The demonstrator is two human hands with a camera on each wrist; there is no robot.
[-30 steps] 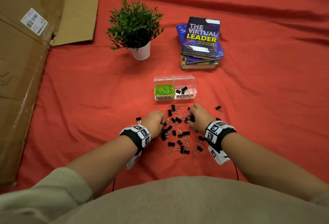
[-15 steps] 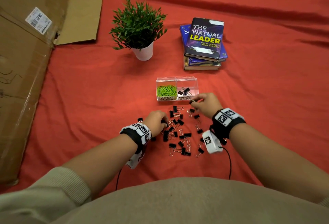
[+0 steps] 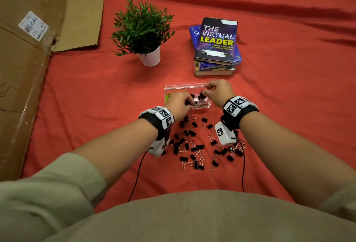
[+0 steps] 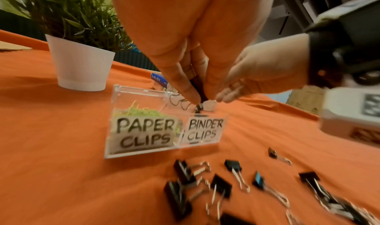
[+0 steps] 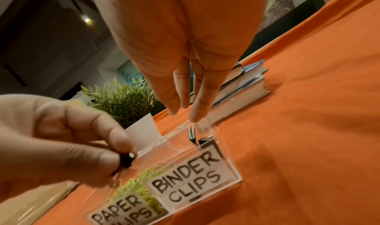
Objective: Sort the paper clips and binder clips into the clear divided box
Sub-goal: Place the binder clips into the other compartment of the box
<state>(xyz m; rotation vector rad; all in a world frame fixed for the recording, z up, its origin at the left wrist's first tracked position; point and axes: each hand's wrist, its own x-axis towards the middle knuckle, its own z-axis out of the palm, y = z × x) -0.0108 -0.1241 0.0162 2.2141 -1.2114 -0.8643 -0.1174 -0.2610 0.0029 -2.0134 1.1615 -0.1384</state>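
Both hands over the clear divided box (image 3: 174, 88)

Our left hand (image 3: 178, 103) pinches a black binder clip (image 5: 125, 160); our right hand (image 3: 218, 92) hangs with straight fingers above the binder-clip compartment (image 4: 203, 131).

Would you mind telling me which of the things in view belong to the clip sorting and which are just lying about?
Part of the job:
- clear box
- green paper clips in its left compartment
- loose binder clips on the cloth
- left hand, pinching a binder clip
- right hand, over the binder compartment

Just lying about:
- plant
- books
- cardboard
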